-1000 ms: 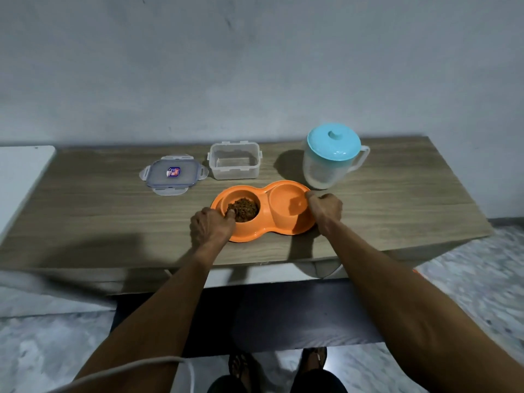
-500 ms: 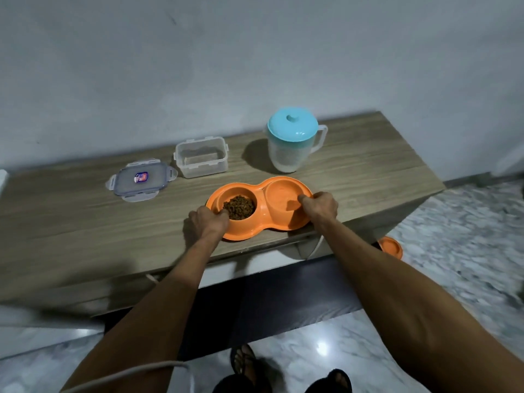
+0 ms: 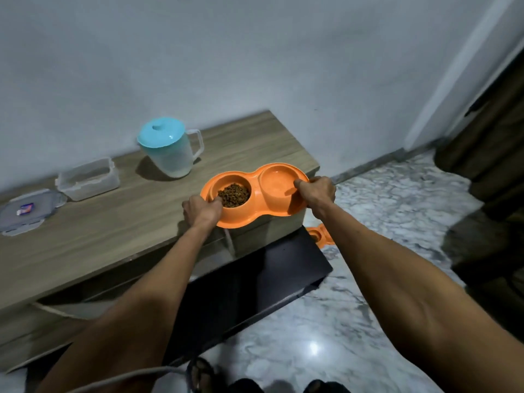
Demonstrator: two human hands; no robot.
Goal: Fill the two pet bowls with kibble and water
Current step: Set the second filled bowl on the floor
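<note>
carrying the filled orange plastic double pet bowl (image 3: 256, 194) level, off the wooden surface (image 3: 113, 222).
left hand (image 3: 202, 209) and right hand (image 3: 316, 191) are each closed on an opposite rim, holding the bowl over the surface's end; kibble (image 3: 234, 194) is sitting in the left well, and the right well seems to be holding water, so keeping both rims at an even height and moving slowly should be preventing a spill.
</note>
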